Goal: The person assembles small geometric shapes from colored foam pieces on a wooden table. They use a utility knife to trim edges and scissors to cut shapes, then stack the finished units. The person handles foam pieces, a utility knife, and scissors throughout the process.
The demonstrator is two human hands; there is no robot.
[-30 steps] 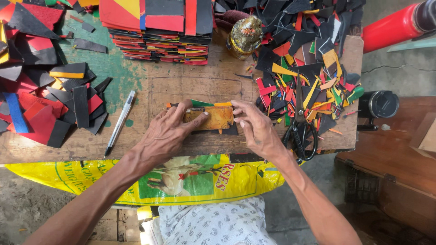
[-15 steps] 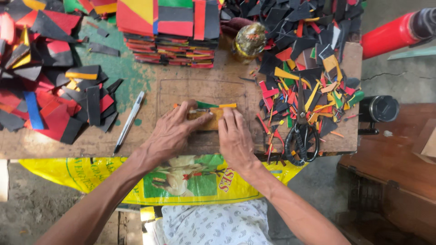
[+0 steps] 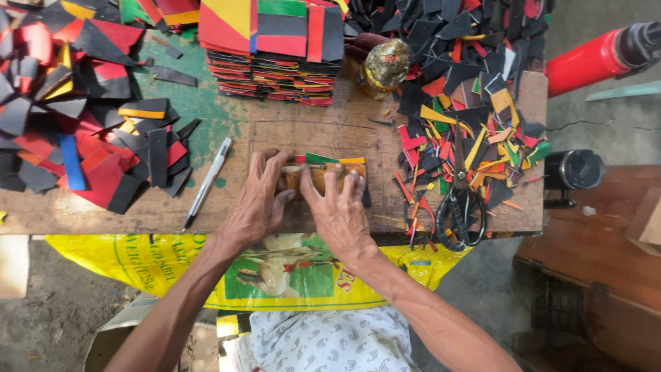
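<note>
Head view. One wooden worktop (image 3: 289, 131) carries one yellow-brown block (image 3: 323, 178) topped with green, red and yellow strips, one white pen (image 3: 206, 182), one pair of black scissors (image 3: 460, 207), one gold-lidded jar (image 3: 383, 65) and one stack of coloured sheets (image 3: 275, 45); offcuts too many to count lie in two heaps. Two hands press the block at the worktop's front centre: left hand (image 3: 258, 203) flat with fingers curled over its left end, right hand (image 3: 337, 210) spread wide, fingertips on top.
</note>
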